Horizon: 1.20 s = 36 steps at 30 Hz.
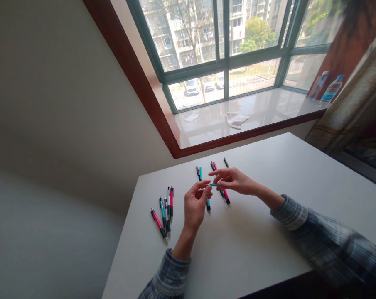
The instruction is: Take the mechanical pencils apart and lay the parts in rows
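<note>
Over the white table, my two hands meet at a short teal pen barrel. My right hand pinches it from the right. The thumb and fingertips of my left hand close at its left end; what they hold there is hidden. Beneath the hands lie a black pen part, a teal barrel, a teal piece with a black grip and a pink barrel with a black end. My hands cover some of these parts.
Left of my hands lie several click pens, among them a pink one and a teal one. A small black part lies at the back. Beyond the table, the windowsill holds a cloth and two bottles.
</note>
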Available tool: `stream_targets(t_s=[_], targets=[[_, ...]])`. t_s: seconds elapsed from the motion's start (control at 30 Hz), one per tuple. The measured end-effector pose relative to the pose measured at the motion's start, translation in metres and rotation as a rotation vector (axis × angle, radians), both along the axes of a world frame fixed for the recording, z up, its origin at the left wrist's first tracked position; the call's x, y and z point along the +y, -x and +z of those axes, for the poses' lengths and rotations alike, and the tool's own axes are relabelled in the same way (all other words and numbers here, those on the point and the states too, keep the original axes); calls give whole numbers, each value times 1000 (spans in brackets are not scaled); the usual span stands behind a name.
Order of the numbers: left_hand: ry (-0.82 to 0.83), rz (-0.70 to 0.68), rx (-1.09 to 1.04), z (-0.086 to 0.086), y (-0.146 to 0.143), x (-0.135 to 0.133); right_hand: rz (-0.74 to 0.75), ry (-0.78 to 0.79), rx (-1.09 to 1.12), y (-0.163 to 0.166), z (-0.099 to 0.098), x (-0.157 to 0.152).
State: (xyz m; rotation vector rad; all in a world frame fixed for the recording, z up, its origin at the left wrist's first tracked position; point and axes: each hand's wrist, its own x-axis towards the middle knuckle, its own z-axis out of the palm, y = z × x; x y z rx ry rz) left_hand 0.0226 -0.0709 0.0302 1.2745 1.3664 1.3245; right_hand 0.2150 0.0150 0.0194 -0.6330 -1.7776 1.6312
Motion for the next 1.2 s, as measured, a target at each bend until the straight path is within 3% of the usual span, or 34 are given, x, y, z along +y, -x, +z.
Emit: stream_targets(t_s=[0.23,0.37,0.57,0.87,1.0,1.1,1.2], targets=[[55,11,-148,-5,2,3,-65,115,60,1,3,0],[129,75,-410,-11,1,4,-145,209,163,-1,3,2],[349,44,-735,-11,-6,2,-256,296,299,1,2,2],[425,126,-804,-3,-6,3,-325,290,315,0,5,3],[400,108,-791,-5,-1,3,-505,165,275,-8,3,13],[377,85,-774,-7,1,2,-690,-77,135,-20,-2,26],[367,56,-756,-8,1,0,-852,-349,-162,-32,-13,38]])
